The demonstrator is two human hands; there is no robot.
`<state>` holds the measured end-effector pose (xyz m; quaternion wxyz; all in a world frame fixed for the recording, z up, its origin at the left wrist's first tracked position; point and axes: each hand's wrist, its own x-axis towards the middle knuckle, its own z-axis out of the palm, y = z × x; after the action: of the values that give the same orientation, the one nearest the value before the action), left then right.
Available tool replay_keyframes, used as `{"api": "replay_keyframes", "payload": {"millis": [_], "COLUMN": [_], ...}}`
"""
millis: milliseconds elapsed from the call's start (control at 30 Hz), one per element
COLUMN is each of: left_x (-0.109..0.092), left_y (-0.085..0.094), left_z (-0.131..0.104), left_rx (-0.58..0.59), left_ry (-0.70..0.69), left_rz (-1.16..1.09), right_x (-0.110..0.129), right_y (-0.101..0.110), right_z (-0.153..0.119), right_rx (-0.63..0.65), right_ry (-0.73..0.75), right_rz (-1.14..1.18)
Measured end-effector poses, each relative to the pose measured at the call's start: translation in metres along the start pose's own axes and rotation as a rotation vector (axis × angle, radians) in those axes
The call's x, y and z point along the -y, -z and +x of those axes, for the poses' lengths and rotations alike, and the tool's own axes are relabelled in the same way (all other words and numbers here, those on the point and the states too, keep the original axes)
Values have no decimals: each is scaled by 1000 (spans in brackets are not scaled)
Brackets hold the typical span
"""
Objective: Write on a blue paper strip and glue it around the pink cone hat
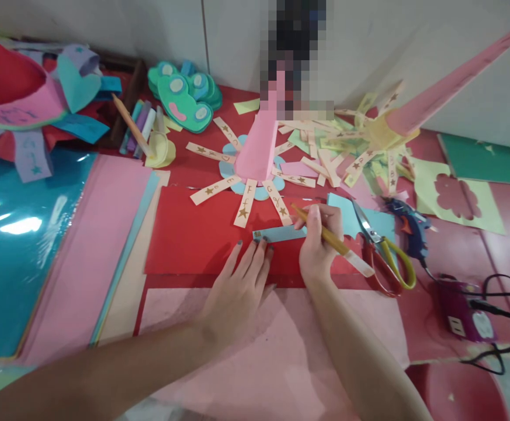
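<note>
A small light-blue paper strip [283, 234] with a brown mark at its left end lies on a red sheet [188, 234]. My left hand [246, 269] rests flat on the red sheet, fingers spread, fingertips at the strip's lower edge. In my right hand [320, 240] is a yellow-brown pen [340, 248], its tip pointing up and left, above the strip's right end. Just beyond stands a pink paper cone [257, 149] on a blue flower base, with lettered, starred strips radiating around it.
Scissors [375, 237], a blue glue gun [412, 228] and a purple box with cables [467, 313] lie right. Paper scraps [329, 164] and a second cone [456, 82] stand behind. Green cutouts [184, 99], markers [143, 126] and coloured sheets [79, 251] are left.
</note>
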<state>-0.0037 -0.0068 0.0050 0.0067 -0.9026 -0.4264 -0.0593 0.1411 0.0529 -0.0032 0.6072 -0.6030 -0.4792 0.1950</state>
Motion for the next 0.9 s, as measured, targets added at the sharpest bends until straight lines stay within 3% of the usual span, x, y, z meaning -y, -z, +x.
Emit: {"api": "replay_keyframes", "payload": {"millis": [267,533,633,733,900], "left_x": [-1,0,1,1,1], "left_y": [-3,-5,-5,-5,-6], "left_z": [-1,-1,-1,0,0], "left_rx": [-34,-27,-31,-28,-38], "left_ry": [-70,-49,-46,-54,-46], "left_rz": [-35,-64,-57,-52,-69], "right_x": [-9,-15,-12,-6,1], "right_y": [9,13,10,6,-1], "right_z": [15,23,20,12,1], "right_rx": [-204,-162,-150,-68,256], "right_ry": [-43,-209,-207,-118,-148], "right_rz": [27,101,73,17,-29]}}
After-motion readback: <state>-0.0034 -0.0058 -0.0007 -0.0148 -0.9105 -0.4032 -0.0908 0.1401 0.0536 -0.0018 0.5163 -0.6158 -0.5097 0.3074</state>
